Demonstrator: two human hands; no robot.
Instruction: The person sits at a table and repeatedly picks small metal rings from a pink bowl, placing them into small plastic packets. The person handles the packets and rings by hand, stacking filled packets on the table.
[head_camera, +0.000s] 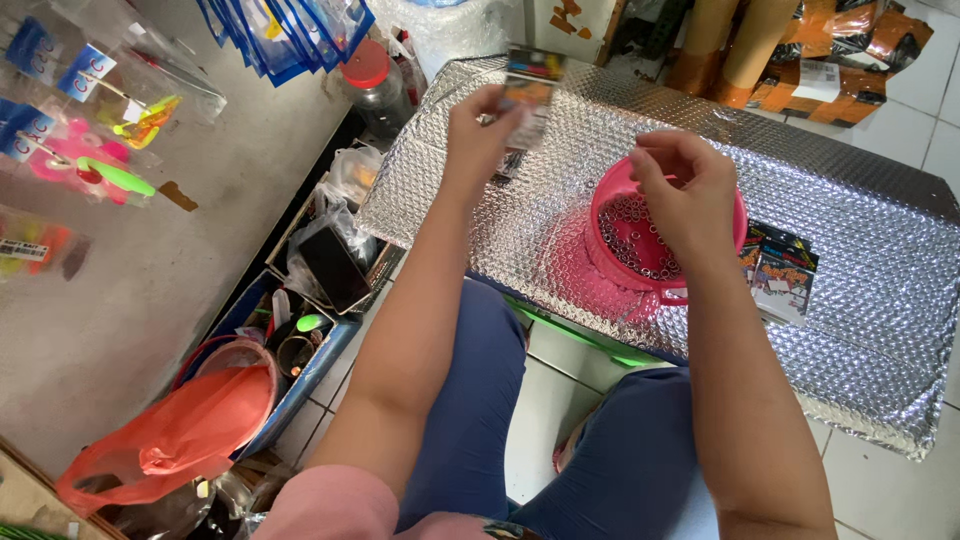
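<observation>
Packet (530, 95): upright, pinched in left hand (480, 135)
Bowl (612, 262): under right hand (685, 195), nearer it
Right grip: fingers curled, contents unclear

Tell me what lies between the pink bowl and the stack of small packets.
Only bare silver bubble foil separates the pink bowl from the packets, per the head view.

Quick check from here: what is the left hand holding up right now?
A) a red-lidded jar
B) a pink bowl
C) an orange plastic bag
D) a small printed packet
D: the left hand pinches a small printed packet above the silver bubble-foil table, while the right hand sits over the pink bowl.
</observation>
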